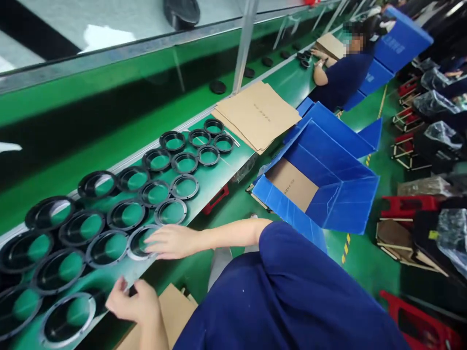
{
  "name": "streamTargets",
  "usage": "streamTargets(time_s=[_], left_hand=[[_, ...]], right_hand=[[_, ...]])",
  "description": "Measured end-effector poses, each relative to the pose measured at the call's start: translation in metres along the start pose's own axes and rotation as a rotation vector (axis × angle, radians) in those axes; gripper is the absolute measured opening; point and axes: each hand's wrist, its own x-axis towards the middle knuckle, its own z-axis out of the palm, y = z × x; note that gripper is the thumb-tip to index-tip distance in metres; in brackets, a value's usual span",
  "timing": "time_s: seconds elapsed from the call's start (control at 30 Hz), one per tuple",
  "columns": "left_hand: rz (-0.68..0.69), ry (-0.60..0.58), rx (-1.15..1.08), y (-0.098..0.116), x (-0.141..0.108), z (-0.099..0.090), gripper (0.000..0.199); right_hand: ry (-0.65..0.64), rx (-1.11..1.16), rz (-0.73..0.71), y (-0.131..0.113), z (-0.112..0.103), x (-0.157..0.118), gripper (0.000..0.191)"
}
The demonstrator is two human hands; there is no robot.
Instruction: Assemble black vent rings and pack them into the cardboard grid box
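Observation:
My right hand rests at the near edge of the bench. Its fingers reach over the rim of a black ring and into its opening, gripping the rim. Lower down, my left hand hovers by the bench edge, slightly blurred, with fingers loosely curled and a gap at the thumb; I see nothing in it. Closest to this hand is another black ring with a pale, shiny rim. Several more black rings lie in rows along the green bench.
Flat brown cardboard sheets lie farther along the bench. An open blue box with cardboard inside stands beside it. More cardboard is below my hands. A co-worker sits up the line. Red stools stand at right.

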Motion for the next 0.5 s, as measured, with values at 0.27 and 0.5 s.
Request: streamTargets(time_s=[0.27,0.5], left_hand=[[0.239,-0.432,-0.072,0.127,-0.077,0.058,0.05],[0.072,-0.949,-0.024,0.164,-0.156,0.122,0.047]], right_hand=[[0.352,-0.099,1.518,0.185,-0.12,-0.324,0.053],[-0.327,0.3,1.629,0.351,-0.017,-0.458,0.033]])
